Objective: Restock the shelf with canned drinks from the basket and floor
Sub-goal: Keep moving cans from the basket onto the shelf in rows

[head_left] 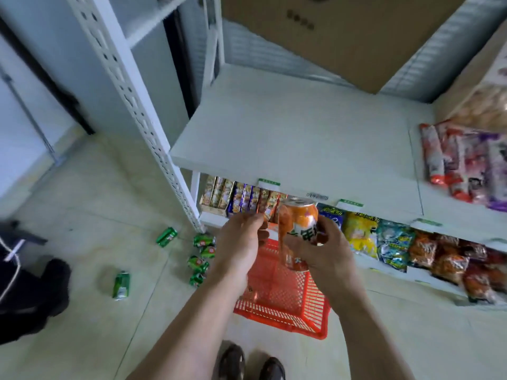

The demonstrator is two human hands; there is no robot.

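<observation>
Orange can [299,229] (label blurred), perhaps in both hands' grip.

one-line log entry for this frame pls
phase: carry to shelf | right hand: grips orange can | left hand: curled beside can, contact unclear | red basket: below hands | green cans: on floor

Glossy metal orange can [299,226], red plastic lattice basket [285,297], matt white painted shelf [288,133], perforated metal upright [131,86], brown cardboard box [343,31], shiny plastic snack packets [395,248], smooth pale floor tiles [96,215]
</observation>
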